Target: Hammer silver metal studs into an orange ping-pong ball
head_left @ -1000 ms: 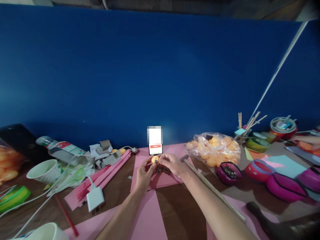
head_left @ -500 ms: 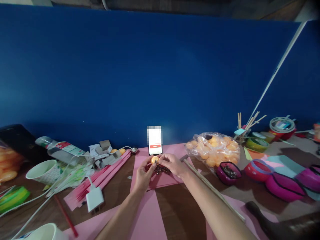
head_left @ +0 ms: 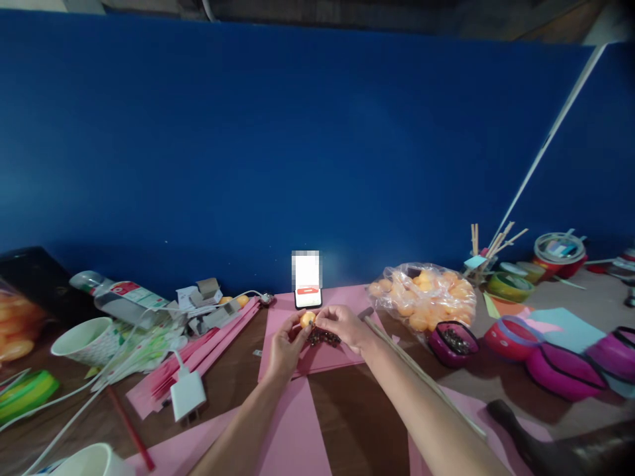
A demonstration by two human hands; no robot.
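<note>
My left hand (head_left: 285,344) pinches a small orange ball (head_left: 307,318) at its fingertips, over a pink paper sheet (head_left: 317,354). My right hand (head_left: 344,326) meets it from the right, fingers pinched at the ball's side; what those fingers grip is too small to make out. Under the right hand lies a dark pile of small pieces (head_left: 323,338). A phone (head_left: 307,279) with a lit screen stands just behind the hands against the blue wall.
A clear bag of orange balls (head_left: 425,297) sits to the right, with a magenta dish of dark bits (head_left: 452,342), coloured bowls (head_left: 514,337) and a long wooden stick (head_left: 421,375). To the left are pink strips (head_left: 198,360), a white charger (head_left: 188,393), paper cups (head_left: 85,338) and a bottle (head_left: 122,294).
My hands have hardly moved; they keep working at the orange ball. Another person's hand at the far right edge has drawn out of view.
</note>
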